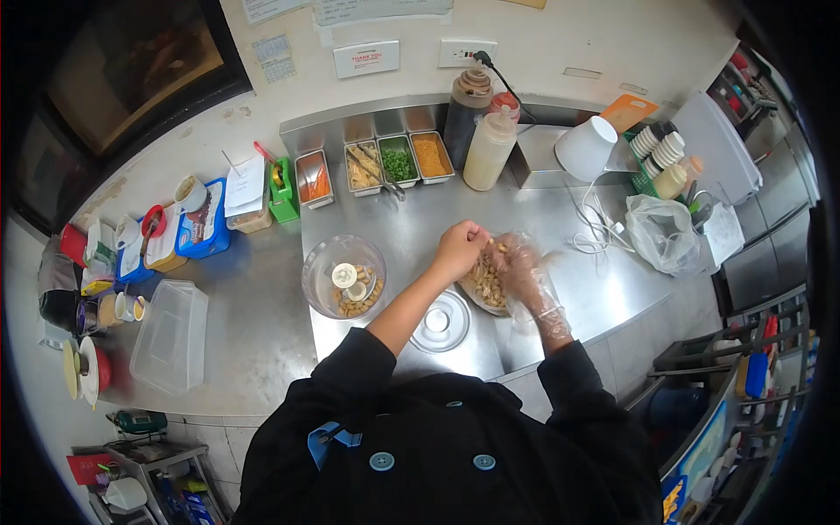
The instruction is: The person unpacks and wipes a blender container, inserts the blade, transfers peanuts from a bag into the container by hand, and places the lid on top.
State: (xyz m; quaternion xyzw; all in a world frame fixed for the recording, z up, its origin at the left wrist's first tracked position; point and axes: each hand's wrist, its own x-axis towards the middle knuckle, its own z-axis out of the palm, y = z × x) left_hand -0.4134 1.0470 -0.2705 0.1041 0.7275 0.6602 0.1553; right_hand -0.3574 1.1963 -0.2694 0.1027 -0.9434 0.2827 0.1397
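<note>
My bare left hand (pixel 461 250) is closed, thumb and fingers pinched together above the container's upper rim. What it pinches, if anything, is too small to tell. My right hand (pixel 522 269) wears a loose clear plastic glove and curls over the brown nuts (pixel 486 289), its fingertips close to the left hand. What lies in its fingers is hidden. The nuts fill a round container under both hands. To the left stands a clear food processor bowl (pixel 312 278) with a white hub and some nuts at its bottom. A round pale lid (pixel 440 322) lies between bowl and container.
Metal pans hold chopped greens (pixel 397 163) and orange crumbs (pixel 430 156), with tongs (pixel 376 171) across them. Behind stand a squeeze bottle (pixel 489 150) and a white appliance (pixel 586 149) with its cord. A plastic bag (pixel 662 234) lies right, a clear tub (pixel 171 337) left.
</note>
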